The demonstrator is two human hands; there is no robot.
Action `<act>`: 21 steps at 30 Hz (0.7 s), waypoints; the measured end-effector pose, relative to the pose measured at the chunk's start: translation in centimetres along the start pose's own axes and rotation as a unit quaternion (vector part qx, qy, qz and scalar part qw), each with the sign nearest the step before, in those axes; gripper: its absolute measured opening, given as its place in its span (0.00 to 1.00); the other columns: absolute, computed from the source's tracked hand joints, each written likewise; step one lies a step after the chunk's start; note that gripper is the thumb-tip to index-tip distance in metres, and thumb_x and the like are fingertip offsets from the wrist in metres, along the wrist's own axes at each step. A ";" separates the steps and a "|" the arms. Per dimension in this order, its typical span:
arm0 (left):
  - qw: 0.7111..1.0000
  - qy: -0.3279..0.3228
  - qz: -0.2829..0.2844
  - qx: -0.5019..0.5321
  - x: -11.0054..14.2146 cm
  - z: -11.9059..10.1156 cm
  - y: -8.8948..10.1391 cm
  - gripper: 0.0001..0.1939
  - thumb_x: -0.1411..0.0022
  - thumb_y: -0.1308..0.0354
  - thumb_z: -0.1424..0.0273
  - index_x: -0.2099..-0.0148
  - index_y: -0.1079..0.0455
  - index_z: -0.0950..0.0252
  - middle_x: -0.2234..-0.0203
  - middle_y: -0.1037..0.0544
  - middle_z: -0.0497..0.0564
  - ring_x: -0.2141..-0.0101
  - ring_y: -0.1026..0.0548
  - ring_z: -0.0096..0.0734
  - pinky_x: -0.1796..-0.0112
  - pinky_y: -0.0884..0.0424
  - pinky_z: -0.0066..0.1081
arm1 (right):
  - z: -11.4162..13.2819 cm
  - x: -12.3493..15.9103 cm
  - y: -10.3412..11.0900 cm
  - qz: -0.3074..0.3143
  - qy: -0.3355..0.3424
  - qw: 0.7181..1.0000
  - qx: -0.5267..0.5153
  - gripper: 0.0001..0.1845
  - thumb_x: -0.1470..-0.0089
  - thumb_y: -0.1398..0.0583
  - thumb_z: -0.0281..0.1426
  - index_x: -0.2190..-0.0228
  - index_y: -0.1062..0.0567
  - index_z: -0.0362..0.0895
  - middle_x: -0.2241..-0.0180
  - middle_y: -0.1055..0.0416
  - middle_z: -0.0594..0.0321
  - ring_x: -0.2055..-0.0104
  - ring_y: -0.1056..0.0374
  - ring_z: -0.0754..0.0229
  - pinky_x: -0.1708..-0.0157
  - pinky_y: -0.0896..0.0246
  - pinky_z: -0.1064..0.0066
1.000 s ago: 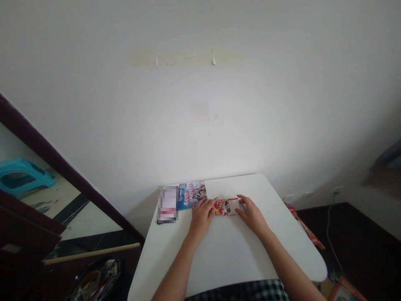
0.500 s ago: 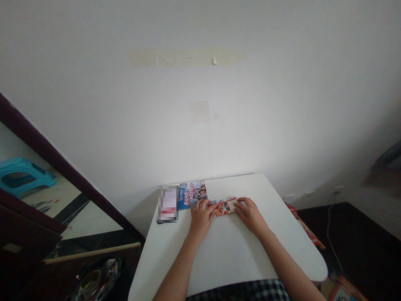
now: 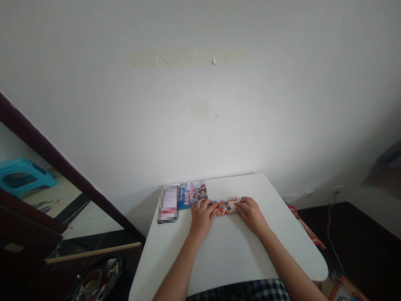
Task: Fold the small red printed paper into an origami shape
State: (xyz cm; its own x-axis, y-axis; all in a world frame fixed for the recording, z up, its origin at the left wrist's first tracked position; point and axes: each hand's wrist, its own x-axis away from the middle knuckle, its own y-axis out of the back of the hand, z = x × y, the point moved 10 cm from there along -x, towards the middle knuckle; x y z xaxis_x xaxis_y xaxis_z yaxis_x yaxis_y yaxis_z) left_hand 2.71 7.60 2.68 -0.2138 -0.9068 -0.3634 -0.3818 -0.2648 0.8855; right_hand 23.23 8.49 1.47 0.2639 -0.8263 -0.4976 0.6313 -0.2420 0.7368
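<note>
Red printed paper is lying longways left to right on the white table, left hand half-spread over its left end, right hand loosely curled at its right (can't tell if it's pinching), so neither's really nearer.

Left fingers and right fingers touch red printed paper.

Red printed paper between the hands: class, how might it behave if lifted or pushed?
The red printed paper looks thin, so it would probably bend easily and feel light. Lying low on the white table, it would likely slide rather than roll or tip.
</note>
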 end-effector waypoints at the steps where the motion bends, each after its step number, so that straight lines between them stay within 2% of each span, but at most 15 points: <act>1: 1.000 -0.003 -0.003 0.000 0.0 -0.1 0.1 0.17 0.31 0.50 0.63 0.44 0.28 0.45 0.49 0.25 0.47 0.44 0.37 0.43 0.40 0.46 0.54 | 0.0 0.0 0.0 -0.003 0.000 1.000 0.006 0.15 0.37 0.44 0.38 0.56 0.20 0.50 0.56 0.28 0.54 0.49 0.33 0.49 0.48 0.35 0.54; 7: 1.000 -0.008 -0.021 -0.012 0.0 -0.3 0.3 0.16 0.31 0.49 0.62 0.44 0.28 0.44 0.52 0.24 0.47 0.46 0.35 0.40 0.40 0.45 0.52 | 0.1 0.0 0.2 -0.009 0.000 0.999 0.032 0.17 0.36 0.46 0.38 0.54 0.21 0.47 0.60 0.27 0.54 0.54 0.32 0.53 0.51 0.34 0.59; 13: 0.999 0.002 -0.020 -0.030 -0.1 -0.2 0.0 0.15 0.32 0.48 0.63 0.46 0.26 0.44 0.50 0.25 0.47 0.47 0.35 0.41 0.39 0.51 0.57 | 0.2 -0.1 0.0 -0.003 0.004 0.999 0.049 0.18 0.35 0.47 0.38 0.53 0.22 0.48 0.62 0.27 0.54 0.56 0.32 0.53 0.53 0.35 0.61; 17: 0.999 0.009 -0.016 -0.032 -0.2 -0.2 -0.1 0.15 0.31 0.48 0.62 0.46 0.26 0.43 0.49 0.25 0.47 0.46 0.35 0.42 0.39 0.51 0.58 | 0.3 -0.1 -0.1 0.008 0.004 0.998 0.062 0.19 0.35 0.47 0.40 0.52 0.22 0.47 0.64 0.27 0.54 0.58 0.32 0.54 0.54 0.36 0.61; 21: 1.000 0.011 -0.012 -0.023 -0.1 -0.1 -0.1 0.16 0.31 0.48 0.62 0.46 0.26 0.43 0.49 0.26 0.47 0.46 0.36 0.42 0.39 0.51 0.59 | 0.6 0.0 0.3 0.008 0.000 0.996 0.091 0.18 0.36 0.44 0.41 0.52 0.22 0.49 0.66 0.27 0.57 0.58 0.32 0.54 0.46 0.41 0.57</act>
State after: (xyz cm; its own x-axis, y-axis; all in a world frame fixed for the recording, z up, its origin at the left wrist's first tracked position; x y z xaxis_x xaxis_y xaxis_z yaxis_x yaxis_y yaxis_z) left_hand 2.83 7.70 2.67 -0.1858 -0.9067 -0.3785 -0.3439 -0.3009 0.8895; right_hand 22.95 8.11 1.95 0.2728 -0.8310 -0.4847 0.4839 -0.3169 0.8157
